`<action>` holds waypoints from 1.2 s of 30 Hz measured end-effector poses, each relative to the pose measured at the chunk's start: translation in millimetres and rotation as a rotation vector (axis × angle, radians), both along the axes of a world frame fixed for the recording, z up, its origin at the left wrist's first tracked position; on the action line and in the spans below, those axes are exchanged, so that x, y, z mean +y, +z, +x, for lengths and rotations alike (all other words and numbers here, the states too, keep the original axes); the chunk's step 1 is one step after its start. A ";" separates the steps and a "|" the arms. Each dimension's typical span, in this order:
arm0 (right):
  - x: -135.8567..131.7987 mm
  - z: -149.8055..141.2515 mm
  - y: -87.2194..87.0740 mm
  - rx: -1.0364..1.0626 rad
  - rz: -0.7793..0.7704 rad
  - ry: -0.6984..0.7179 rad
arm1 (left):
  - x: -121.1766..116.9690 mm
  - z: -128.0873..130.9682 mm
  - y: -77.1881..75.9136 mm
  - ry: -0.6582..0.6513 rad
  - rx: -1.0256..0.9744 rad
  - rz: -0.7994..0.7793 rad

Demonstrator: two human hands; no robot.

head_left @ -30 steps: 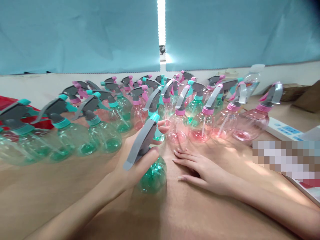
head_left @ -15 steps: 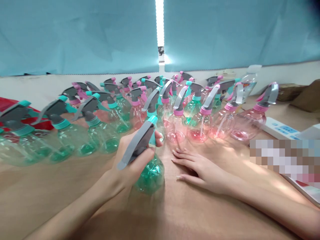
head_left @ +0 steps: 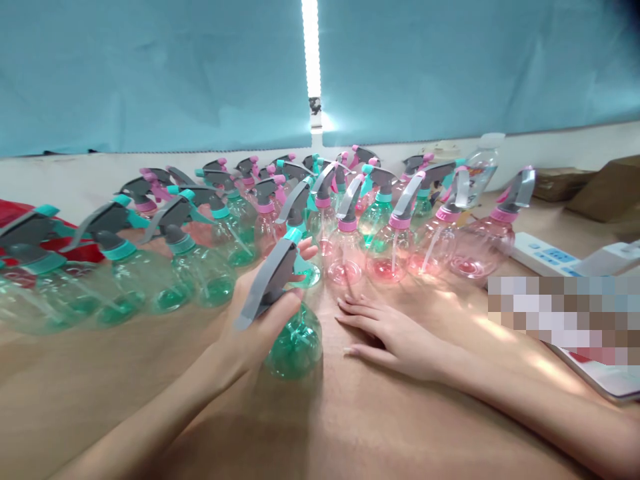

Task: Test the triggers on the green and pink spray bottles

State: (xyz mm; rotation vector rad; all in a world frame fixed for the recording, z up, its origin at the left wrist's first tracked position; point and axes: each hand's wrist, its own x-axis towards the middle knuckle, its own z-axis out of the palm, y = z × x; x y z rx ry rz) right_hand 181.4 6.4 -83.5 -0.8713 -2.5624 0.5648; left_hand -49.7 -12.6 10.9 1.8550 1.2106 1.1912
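A clear green spray bottle (head_left: 295,347) with a grey head and turquoise nozzle stands upright on the table in front of me. My left hand (head_left: 260,307) is wrapped around its neck from the left, with the thumb on the near side and a fingertip showing past the trigger. Part of the grip is hidden behind the spray head. My right hand (head_left: 395,333) lies palm down on the wooden table (head_left: 380,427), fingers stretched out, holding nothing. Just beyond its fingertips stands a pink spray bottle (head_left: 345,257).
Several green spray bottles (head_left: 173,287) line the left side, with more green and pink ones behind. To the right are a white power strip (head_left: 545,253), a brown package (head_left: 607,190) and a blurred-out flat object (head_left: 565,320). A clear drink bottle (head_left: 483,167) stands at the back.
A finger of my left hand has straightened away from the trigger, where it was curled before. The view has shifted slightly; my right hand rests in the same place.
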 end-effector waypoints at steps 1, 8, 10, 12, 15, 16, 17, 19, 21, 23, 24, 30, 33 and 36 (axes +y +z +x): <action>0.4 0.0 -0.4 -0.003 0.007 0.003 | 0.0 0.4 0.0 0.003 0.003 -0.001; 0.3 -2.4 6.8 0.005 0.051 0.037 | 1.1 2.7 -0.7 0.034 0.028 0.033; -2.8 -4.5 12.8 0.030 0.035 0.011 | 1.2 3.0 -1.5 0.045 0.020 0.033; -7.6 -8.1 20.0 0.053 0.017 -0.036 | 1.8 2.5 -3.0 0.049 0.012 0.033; -15.3 -18.2 31.8 0.087 0.021 -0.075 | 3.1 0.6 -5.7 0.047 0.017 0.033; -17.6 -22.8 35.7 0.107 0.033 -0.081 | 3.4 -0.2 -6.4 0.048 0.019 0.036; -19.5 -27.9 39.4 0.133 0.049 -0.087 | 3.5 -1.0 -6.9 0.049 0.022 0.045; -22.4 -39.4 46.0 0.182 0.080 -0.099 | 3.0 -2.6 -7.4 0.056 0.032 0.076; -24.1 -51.4 51.1 0.217 0.101 -0.125 | 1.4 -4.6 -7.5 0.062 0.060 0.106; -25.1 -63.1 54.5 0.234 0.112 -0.148 | -1.3 -7.2 -7.0 0.074 0.096 0.113; -25.6 -68.6 55.6 0.237 0.113 -0.152 | -3.0 -8.8 -6.4 0.083 0.114 0.114; -30.5 -96.7 57.4 0.249 0.122 -0.134 | -15.1 -21.4 1.7 0.168 0.245 0.124; -32.1 -107.1 59.2 0.256 0.128 -0.107 | -20.6 -31.9 5.4 0.170 0.252 0.119; -29.4 -116.3 62.5 0.236 0.124 -0.109 | -26.5 -46.9 3.8 0.200 0.261 0.086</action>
